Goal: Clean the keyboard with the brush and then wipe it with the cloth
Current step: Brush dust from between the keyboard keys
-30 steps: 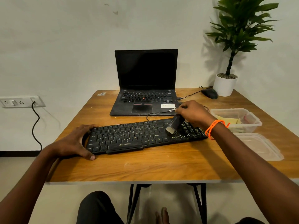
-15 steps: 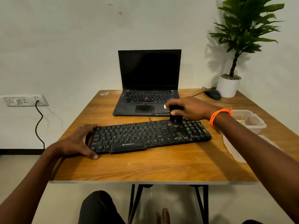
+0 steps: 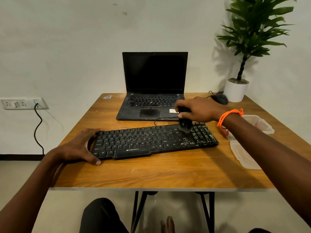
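Observation:
A black keyboard (image 3: 151, 142) lies across the middle of the wooden table (image 3: 159, 172), its right keys dusty and pale. My right hand (image 3: 196, 109), with an orange band at the wrist, grips a small dark brush (image 3: 184, 124) upright, bristles down on the upper keys just left of the number pad. My left hand (image 3: 79, 147) presses flat against the keyboard's left end, thumb along the front edge, holding it still. No cloth shows plainly; something lies inside the tub at the right, too hidden to name.
An open black laptop (image 3: 153, 91) stands behind the keyboard, its cable looping between them. A mouse (image 3: 219, 99) and a potted plant (image 3: 236, 89) sit at the back right. A clear plastic tub (image 3: 259, 125) and its lid (image 3: 242, 155) lie at the right edge.
My right hand swung the brush from a slant over the right keys to upright and shifted it up and left toward the keyboard's rear edge. The left hand stayed put.

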